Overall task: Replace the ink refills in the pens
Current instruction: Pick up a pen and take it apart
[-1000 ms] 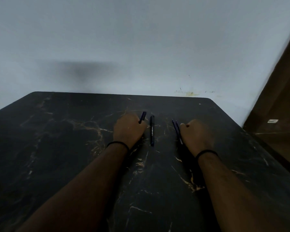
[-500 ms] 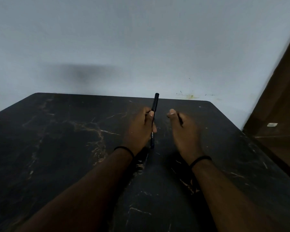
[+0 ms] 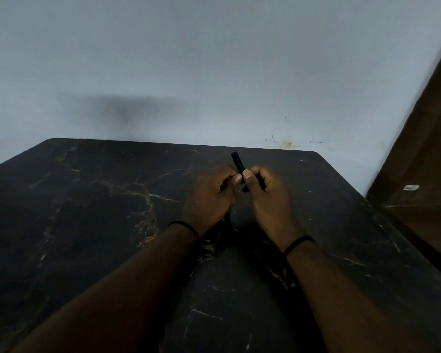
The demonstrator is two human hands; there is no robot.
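Your left hand (image 3: pixel 210 193) and right hand (image 3: pixel 265 192), apart on the table (image 3: pixel 87 225) a second ago, now meet mid-frame, both pinching one raised pen (image 3: pixel 238 163), so you are likely starting to open it.

Pen (image 3: pixel 237 161) between both hands (image 3: pixel 209 197) (image 3: pixel 267 200), above the table (image 3: pixel 87 225).

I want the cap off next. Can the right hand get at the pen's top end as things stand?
Probably yes. The right hand already pinches the pen just below its free top end, the left hand grips lower, and nothing covers the tip.
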